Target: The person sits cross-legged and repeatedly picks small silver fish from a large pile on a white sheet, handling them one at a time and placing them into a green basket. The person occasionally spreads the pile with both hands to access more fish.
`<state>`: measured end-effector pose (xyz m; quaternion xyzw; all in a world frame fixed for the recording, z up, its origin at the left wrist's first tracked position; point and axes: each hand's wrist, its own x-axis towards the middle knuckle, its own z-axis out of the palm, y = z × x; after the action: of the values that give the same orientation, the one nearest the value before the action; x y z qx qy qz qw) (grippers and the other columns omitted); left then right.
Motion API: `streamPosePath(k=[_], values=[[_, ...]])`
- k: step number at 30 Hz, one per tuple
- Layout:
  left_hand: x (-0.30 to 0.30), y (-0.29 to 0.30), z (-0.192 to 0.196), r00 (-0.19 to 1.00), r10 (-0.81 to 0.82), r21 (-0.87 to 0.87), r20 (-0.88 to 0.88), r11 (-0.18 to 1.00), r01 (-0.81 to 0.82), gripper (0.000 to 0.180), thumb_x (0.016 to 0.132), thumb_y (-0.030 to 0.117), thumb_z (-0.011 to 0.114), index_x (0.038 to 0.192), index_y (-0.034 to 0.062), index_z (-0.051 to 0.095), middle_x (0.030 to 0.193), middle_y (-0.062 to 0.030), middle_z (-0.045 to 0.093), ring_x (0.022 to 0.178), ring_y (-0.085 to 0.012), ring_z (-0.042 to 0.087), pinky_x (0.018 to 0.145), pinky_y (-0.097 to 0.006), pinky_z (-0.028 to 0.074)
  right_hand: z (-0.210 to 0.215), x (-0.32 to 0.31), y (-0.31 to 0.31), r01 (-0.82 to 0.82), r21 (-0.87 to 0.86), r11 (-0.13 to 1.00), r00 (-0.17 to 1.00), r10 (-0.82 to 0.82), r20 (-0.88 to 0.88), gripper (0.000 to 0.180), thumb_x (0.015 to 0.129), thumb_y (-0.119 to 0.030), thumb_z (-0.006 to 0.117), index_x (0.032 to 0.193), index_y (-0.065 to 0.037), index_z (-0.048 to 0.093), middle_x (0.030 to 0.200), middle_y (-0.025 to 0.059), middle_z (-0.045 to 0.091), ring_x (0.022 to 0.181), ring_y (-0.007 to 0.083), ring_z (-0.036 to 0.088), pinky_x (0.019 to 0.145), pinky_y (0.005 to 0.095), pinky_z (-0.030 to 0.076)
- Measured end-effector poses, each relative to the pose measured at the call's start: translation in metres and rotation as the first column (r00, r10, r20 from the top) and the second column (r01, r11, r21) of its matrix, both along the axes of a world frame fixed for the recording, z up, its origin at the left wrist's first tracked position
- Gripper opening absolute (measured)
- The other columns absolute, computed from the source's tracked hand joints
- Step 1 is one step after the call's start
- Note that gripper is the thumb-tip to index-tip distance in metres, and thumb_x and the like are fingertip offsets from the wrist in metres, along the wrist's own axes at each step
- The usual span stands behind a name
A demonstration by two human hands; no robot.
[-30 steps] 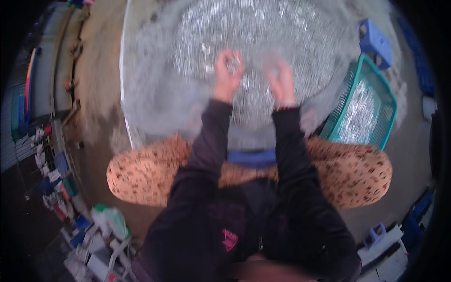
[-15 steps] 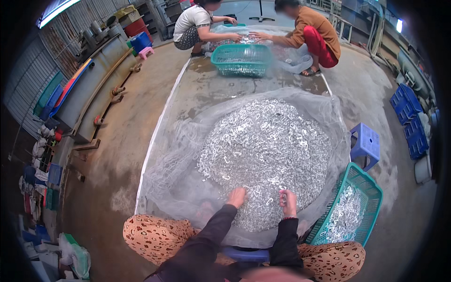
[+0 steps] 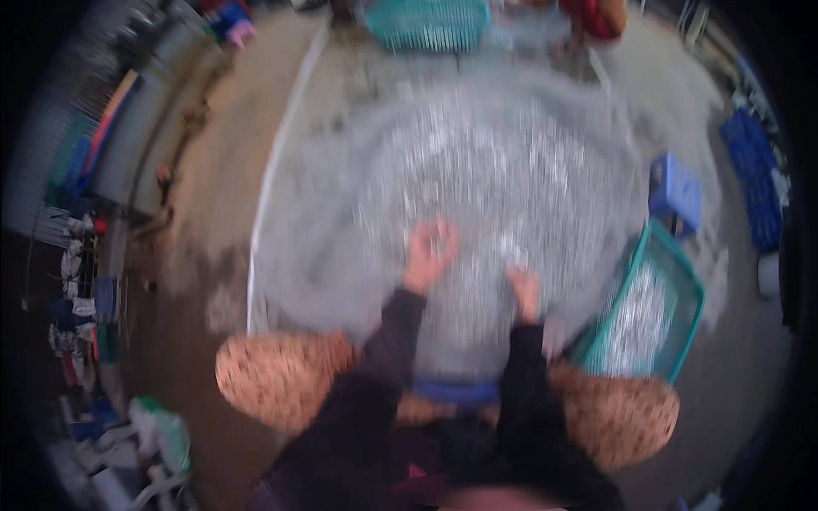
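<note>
My left hand (image 3: 429, 260) has shifted forward, curled over the silvery hook pile (image 3: 545, 187); my right hand (image 3: 525, 291) is over its near side. Blurred, I can't tell either grip.

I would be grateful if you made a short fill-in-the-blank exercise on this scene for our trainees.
1. Of the left hand and right hand, the ____ one is higher in the picture.
2. The near basket stands on the person's ____ side.
3. Of the stool and the near basket, the ____ is farther from the person.
4. The silvery pile lies ____ the white line and the near basket.

Missing words: left; right; stool; between.
</note>
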<state>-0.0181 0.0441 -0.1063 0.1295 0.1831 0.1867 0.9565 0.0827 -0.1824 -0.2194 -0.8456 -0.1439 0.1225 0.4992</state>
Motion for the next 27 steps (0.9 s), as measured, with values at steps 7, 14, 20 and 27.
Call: streamPosePath(k=[7, 14, 20, 27], values=[[0.009, 0.010, 0.022, 0.970, -0.242, 0.319, -0.027, 0.917, 0.238, 0.025, 0.082, 0.026, 0.054, 0.088, 0.0021, 0.059, 0.076, -0.0058, 0.052, 0.059, -0.0141, 0.049, 0.039, -0.022, 0.035, 0.050, 0.004, 0.004, 0.142, 0.317, 0.938, 0.935, -0.021, -0.354, 0.021, 0.081, -0.017, 0.064, 0.088, 0.003, 0.067, 0.070, 0.0037, 0.061, 0.055, 0.0181, 0.051, 0.055, 0.0298, 0.042], [0.006, -0.015, -0.049, 0.600, 0.275, 0.559, -0.751, -0.217, 0.800, 0.028, 0.077, 0.028, 0.067, 0.087, 0.0016, 0.068, 0.081, -0.0153, 0.067, 0.067, -0.0281, 0.063, 0.059, -0.037, 0.049, 0.102, 0.016, -0.006, 0.561, 0.773, 0.296, 0.627, 0.457, -0.631, 0.019, 0.080, -0.005, 0.055, 0.097, 0.002, 0.056, 0.094, 0.0135, 0.056, 0.075, 0.0194, 0.049, 0.058, 0.0255, 0.042], [0.011, -0.036, -0.085, 0.568, 0.414, 0.542, -0.711, -0.191, 0.818, 0.026, 0.070, 0.029, 0.072, 0.084, 0.0072, 0.071, 0.075, -0.0175, 0.066, 0.078, -0.0318, 0.065, 0.072, -0.041, 0.049, 0.094, 0.018, -0.009, 0.556, 0.791, 0.255, 0.653, 0.455, -0.606, 0.040, 0.074, 0.000, 0.049, 0.114, 0.004, 0.050, 0.108, 0.0188, 0.053, 0.092, 0.0282, 0.054, 0.086, 0.0366, 0.050], [0.026, 0.004, -0.009, 0.709, 0.104, 0.692, -0.697, -0.160, 0.704, 0.025, 0.079, 0.029, 0.065, 0.084, 0.0051, 0.066, 0.070, -0.0088, 0.062, 0.067, -0.0162, 0.056, 0.066, -0.032, 0.045, 0.096, 0.007, 0.000, 0.716, 0.691, -0.103, 0.584, 0.632, -0.510, 0.059, 0.092, -0.037, 0.041, 0.137, 0.000, 0.030, 0.137, 0.0232, 0.035, 0.128, 0.0399, 0.031, 0.109, 0.0540, 0.021]])
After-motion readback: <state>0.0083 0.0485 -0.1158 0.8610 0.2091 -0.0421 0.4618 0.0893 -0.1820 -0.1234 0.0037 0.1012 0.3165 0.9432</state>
